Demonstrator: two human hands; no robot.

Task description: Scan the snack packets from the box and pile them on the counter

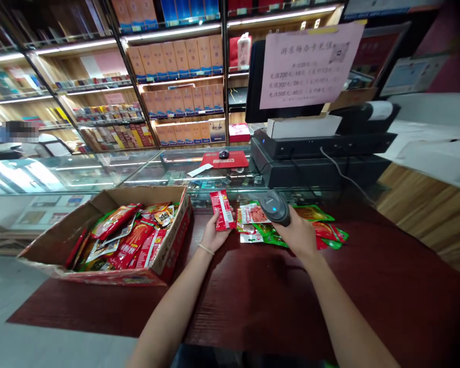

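My left hand (218,236) is closed on a red snack packet (223,210), whose back with a white strip and a barcode faces up. In my right hand (299,236) is a dark barcode scanner (275,206) with a small blue light; its head points left, toward the packet. Several green, red and white snack packets (325,232) lie in a loose pile on the dark red table, partly hidden under the scanner and my right hand. To the left, an open cardboard box (182,217) holds many mixed packets (132,245).
Behind the table runs a glass display counter (138,171) with a red mat (233,160) and a mouse (223,154). A monitor (255,82) bearing a pink notice (310,66) stands over black till equipment (318,171). Stocked shelves (176,56) line the back; a person (21,138) is at far left.
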